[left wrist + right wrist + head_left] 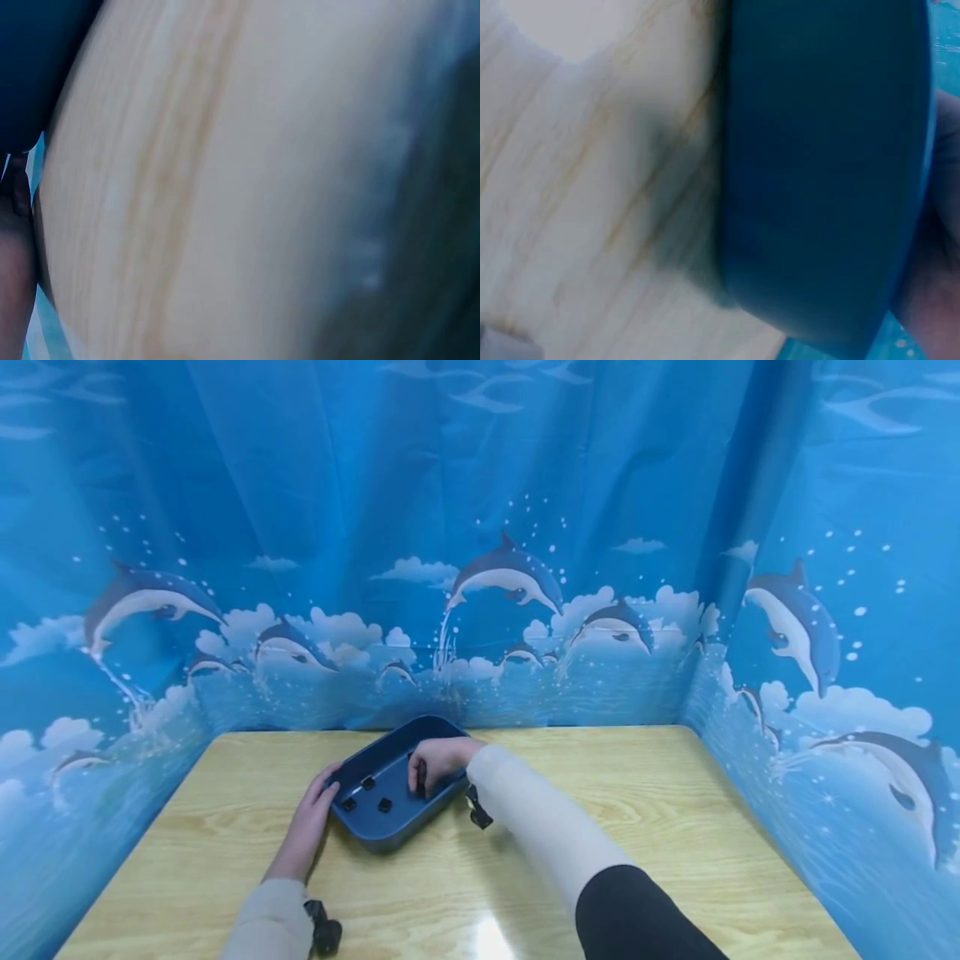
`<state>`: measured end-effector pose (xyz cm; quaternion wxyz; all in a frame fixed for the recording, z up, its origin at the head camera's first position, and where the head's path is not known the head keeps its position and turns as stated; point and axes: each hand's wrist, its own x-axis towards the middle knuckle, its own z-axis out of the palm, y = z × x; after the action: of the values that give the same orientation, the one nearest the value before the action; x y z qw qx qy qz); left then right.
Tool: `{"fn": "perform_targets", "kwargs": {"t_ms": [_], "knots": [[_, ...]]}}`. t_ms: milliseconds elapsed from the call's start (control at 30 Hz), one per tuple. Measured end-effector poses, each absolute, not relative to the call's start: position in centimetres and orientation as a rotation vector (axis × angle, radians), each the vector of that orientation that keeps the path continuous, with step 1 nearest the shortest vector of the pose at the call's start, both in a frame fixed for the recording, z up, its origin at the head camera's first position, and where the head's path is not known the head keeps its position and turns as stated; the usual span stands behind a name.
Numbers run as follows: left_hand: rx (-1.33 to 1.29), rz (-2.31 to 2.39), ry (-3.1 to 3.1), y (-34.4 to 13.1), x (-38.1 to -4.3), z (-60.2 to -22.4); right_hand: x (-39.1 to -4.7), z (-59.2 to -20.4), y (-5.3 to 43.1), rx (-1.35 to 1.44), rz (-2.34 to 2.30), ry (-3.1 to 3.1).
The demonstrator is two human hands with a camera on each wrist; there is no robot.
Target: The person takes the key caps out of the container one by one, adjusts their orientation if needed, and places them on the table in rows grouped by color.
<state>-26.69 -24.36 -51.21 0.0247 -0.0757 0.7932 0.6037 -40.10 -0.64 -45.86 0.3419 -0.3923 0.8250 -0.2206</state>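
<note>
A dark blue rectangular bin [408,833] stands at an angle on the table, left of the middle in the head view. My left hand [309,814] holds its left end, fingers and thumb at the rim. Inside the bin, my right hand [437,762] reaches down at the right side with curled fingers, pinching a small dark piece [421,774]. The hand partly hides this piece. Small black square pieces lie on the bin's floor: one black piece [368,782] toward the back, another black piece [348,804] by the left end, and a third black piece [385,805] nearer the front.
The wood-grain table [645,827] stretches to both sides and in front of the bin. A blue curtain [360,527] printed with dolphins hangs close behind the table and along its sides. Each wrist wears a small black camera, including the left wrist camera [324,931].
</note>
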Motion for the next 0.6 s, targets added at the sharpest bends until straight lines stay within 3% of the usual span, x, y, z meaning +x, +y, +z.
{"fn": "perform_targets", "kwargs": {"t_ms": [600], "knots": [[-0.202,1.861,2.470,-24.5,-26.7,-51.3,-39.7,-40.9,2.8,-1.102,-0.606,2.095]]}}
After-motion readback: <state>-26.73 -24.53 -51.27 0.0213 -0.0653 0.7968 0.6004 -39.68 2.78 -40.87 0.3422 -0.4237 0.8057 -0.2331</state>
